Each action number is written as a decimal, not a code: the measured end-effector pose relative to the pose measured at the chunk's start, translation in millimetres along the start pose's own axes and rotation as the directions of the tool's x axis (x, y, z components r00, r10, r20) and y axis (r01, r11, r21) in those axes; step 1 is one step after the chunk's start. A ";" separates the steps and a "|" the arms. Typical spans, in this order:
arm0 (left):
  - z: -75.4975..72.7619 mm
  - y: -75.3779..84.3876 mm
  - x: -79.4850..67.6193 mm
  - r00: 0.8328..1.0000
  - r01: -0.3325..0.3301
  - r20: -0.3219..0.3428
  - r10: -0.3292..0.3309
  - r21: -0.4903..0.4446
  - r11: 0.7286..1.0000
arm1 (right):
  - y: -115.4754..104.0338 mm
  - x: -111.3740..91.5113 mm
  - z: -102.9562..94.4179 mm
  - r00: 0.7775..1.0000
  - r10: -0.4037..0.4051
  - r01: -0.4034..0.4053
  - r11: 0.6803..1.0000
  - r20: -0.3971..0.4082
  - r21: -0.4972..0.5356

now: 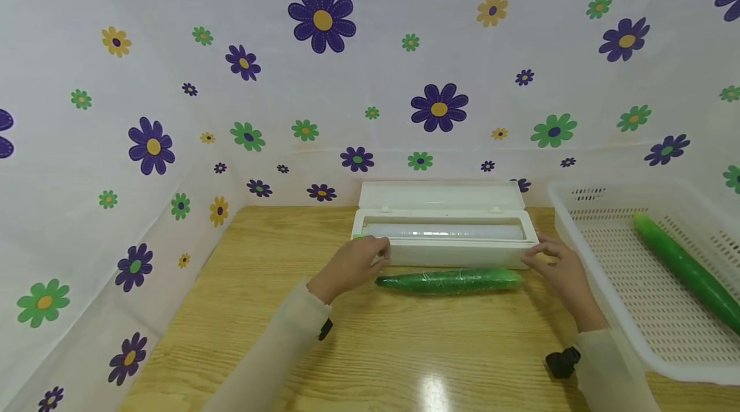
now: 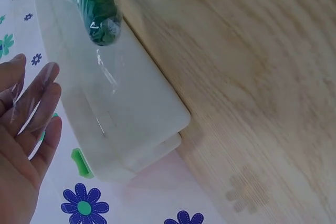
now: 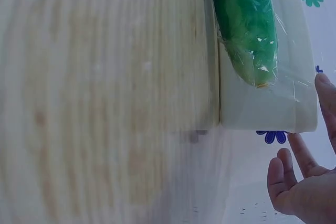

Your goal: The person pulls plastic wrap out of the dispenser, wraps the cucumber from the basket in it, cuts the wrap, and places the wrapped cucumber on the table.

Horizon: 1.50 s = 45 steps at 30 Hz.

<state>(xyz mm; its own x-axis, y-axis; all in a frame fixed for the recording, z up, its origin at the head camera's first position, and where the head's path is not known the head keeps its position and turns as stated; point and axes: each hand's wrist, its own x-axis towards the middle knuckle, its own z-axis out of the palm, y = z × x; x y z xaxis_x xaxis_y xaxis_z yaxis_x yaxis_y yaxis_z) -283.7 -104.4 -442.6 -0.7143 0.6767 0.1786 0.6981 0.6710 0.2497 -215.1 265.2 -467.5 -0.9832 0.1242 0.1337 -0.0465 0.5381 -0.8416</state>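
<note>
A green cucumber point(image 1: 449, 281) lies under clear cling film in front of the open white cling film dispenser point(image 1: 448, 254), which holds a film roll point(image 1: 445, 231). My left hand point(image 1: 361, 259) is at the dispenser's left front corner, with its fingers bent towards the thumb. In the left wrist view, thin clear film point(image 2: 37, 98) stretches over the fingers of this hand, apparently pinched there. The right hand point(image 1: 559, 267) is at the dispenser's right front corner. Its fingers point(image 3: 299, 156) are spread, and one fingertip comes close to the box edge. No firm hold shows there.
On the right, a white perforated basket point(image 1: 601, 309) holds another cucumber point(image 1: 688, 264). The dispenser's raised lid point(image 1: 442, 195) leans back near the flower-printed cloth point(image 1: 370, 65). A green slider point(image 2: 81, 162) sits at the dispenser's left end. Everything stands on a wooden table point(image 1: 370, 354).
</note>
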 end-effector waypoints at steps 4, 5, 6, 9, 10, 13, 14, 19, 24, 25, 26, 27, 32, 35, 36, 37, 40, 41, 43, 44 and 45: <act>1.9 3.5 -4.4 0.999 -0.002 0.047 0.003 -0.024 1.000 | 0.6 -4.0 -0.4 1.000 -0.023 0.022 0.999 -0.015 -0.049; 2.3 4.3 -5.3 0.999 -0.006 0.052 0.008 -0.038 0.999 | 0.8 -4.8 -0.4 1.000 -0.021 0.020 0.998 -0.020 -0.057; 2.9 4.8 -6.1 0.998 -0.007 0.056 0.010 -0.050 0.999 | 1.1 -5.4 -0.4 1.000 -0.015 0.013 0.997 -0.026 -0.074; 5.9 5.1 -8.4 0.998 -0.008 0.062 0.014 -0.091 0.996 | 1.8 -7.2 -0.5 1.000 0.012 -0.014 0.996 -0.023 -0.091; 6.9 5.1 -9.2 0.998 -0.009 0.062 0.016 -0.104 0.995 | 2.0 -7.7 -0.5 1.000 0.026 -0.027 0.997 -0.012 -0.079; 9.3 5.5 -12.1 0.998 -0.009 0.068 0.017 -0.122 0.992 | 2.4 -9.4 -0.9 0.998 0.044 -0.043 0.999 0.038 -0.021; 9.8 5.8 -13.0 0.997 -0.010 0.071 0.018 -0.119 0.993 | 2.6 -10.0 -1.1 0.997 0.043 -0.043 0.999 0.060 0.003; 9.8 8.4 -16.9 0.995 -0.039 0.088 0.046 -0.075 0.996 | 6.1 -12.0 -2.7 0.989 0.007 -0.018 0.997 0.151 0.077; 9.0 9.3 -19.2 0.992 -0.080 0.092 0.085 -0.058 0.995 | 9.2 -11.6 -5.7 0.982 0.006 -0.017 0.998 0.190 0.053; 9.2 9.2 -19.3 0.992 -0.087 0.088 0.091 -0.054 0.995 | 9.3 -11.6 -6.0 0.981 0.012 -0.020 0.999 0.193 0.040; 9.3 9.2 -19.6 0.991 -0.097 0.083 0.101 -0.049 0.994 | 9.6 -11.5 -6.2 0.980 0.015 -0.021 0.999 0.196 0.031; 9.8 8.8 -19.7 0.991 -0.108 0.077 0.111 -0.038 0.993 | 9.8 -11.5 -6.2 0.980 0.015 -0.019 1.000 0.197 0.020; 14.4 6.0 -20.5 0.984 -0.174 0.052 0.171 0.055 0.983 | 11.4 -11.2 -4.4 0.982 -0.080 0.089 0.995 0.172 -0.041; 16.9 4.9 -21.3 0.980 -0.199 0.042 0.196 0.098 0.975 | 11.8 -9.9 -1.9 0.976 -0.169 0.187 0.974 0.137 -0.131; 17.3 4.9 -21.6 0.979 -0.205 0.042 0.202 0.106 0.973 | 11.7 -9.4 -1.1 0.973 -0.190 0.211 0.963 0.130 -0.171; 17.8 4.8 -21.7 0.977 -0.212 0.041 0.209 0.110 0.971 | 11.4 -8.8 -0.2 0.970 -0.206 0.229 0.952 0.127 -0.204; 19.2 4.8 -22.1 0.973 -0.230 0.050 0.225 0.132 0.964 | 9.3 -7.9 1.4 0.965 -0.221 0.252 0.926 0.139 -0.281; 19.4 4.9 -22.3 0.972 -0.234 0.056 0.228 0.139 0.962 | 8.3 -7.8 1.6 0.965 -0.215 0.252 0.920 0.151 -0.299; 19.4 5.5 -22.8 0.971 -0.236 0.068 0.228 0.153 0.960 | 5.3 -8.5 1.4 0.967 -0.187 0.236 0.916 0.173 -0.326; 19.2 5.9 -22.9 0.971 -0.236 0.072 0.228 0.158 0.959 | 3.7 -9.1 1.2 0.968 -0.172 0.225 0.915 0.182 -0.334; 18.8 6.5 -23.0 0.971 -0.235 0.074 0.226 0.159 0.959 | 2.2 -9.8 0.9 0.969 -0.158 0.217 0.913 0.191 -0.345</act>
<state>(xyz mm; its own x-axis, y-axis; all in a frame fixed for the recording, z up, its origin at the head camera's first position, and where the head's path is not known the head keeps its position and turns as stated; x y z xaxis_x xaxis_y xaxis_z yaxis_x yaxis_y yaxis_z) -261.8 -110.0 -463.0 -0.5322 0.8314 0.1596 0.8453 0.5323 0.0457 -205.7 264.4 -471.2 -0.9789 -0.1242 0.1624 -0.1950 0.8059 -0.5590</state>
